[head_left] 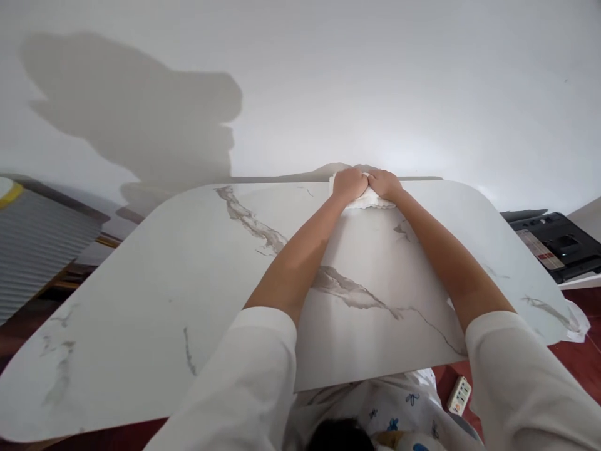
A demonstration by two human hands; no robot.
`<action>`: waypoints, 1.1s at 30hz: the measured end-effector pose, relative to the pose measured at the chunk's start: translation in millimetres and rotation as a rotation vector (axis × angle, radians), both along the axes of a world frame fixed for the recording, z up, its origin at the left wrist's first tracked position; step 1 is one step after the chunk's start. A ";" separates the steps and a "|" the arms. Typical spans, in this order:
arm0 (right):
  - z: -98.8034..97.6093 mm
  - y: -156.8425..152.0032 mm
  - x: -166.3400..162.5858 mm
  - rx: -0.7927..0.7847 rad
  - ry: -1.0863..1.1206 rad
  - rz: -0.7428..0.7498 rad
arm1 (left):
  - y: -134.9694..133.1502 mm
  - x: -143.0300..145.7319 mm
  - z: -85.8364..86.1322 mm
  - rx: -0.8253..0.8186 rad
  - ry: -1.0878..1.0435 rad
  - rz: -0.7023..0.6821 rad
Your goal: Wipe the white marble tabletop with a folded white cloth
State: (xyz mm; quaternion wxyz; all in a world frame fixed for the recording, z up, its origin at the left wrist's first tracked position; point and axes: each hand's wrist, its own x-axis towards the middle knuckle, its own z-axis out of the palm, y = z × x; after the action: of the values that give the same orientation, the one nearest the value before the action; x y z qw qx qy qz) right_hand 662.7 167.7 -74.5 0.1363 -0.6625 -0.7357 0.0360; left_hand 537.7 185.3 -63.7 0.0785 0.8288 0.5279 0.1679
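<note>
Both my arms reach forward across a white marble-patterned table (235,313). At its far edge, against the wall, a white cloth (367,201) lies bunched under my hands. My left hand (350,184) is closed on the cloth's left part with curled fingers. Close beside it, almost touching, my right hand (385,184) grips the cloth too. The undersides of both hands, and the part of the cloth beneath them, are hidden.
A white wall (300,81) rises behind the table. Left stands a grey ribbed object (44,250); right, a black appliance (563,244). White plastic (578,322) hangs off the right corner. A power strip (459,396) lies on the red floor (580,360).
</note>
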 end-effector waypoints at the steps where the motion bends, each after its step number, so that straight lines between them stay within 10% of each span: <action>1: -0.1 -1.0 0.5 0.015 -0.008 0.017 | -0.5 -0.4 -0.5 0.010 -0.005 -0.007; 12: -6.3 -50.4 -7.4 0.122 -0.062 0.109 | -56.3 -14.7 -1.6 0.186 0.061 -0.106; 27: 5.1 -272.3 -67.7 0.087 -0.107 0.121 | -259.1 -79.6 1.0 0.100 0.099 -0.162; 33: 5.9 -312.6 -49.3 0.054 -0.051 0.154 | -299.9 -65.1 4.0 -0.036 0.040 -0.120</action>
State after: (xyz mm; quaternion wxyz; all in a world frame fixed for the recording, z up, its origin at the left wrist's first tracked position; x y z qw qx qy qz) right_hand 613.3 -144.9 -68.6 0.1320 -0.6009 -0.7883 0.0094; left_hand 472.6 -114.6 -59.7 0.0925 0.8606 0.4818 0.1368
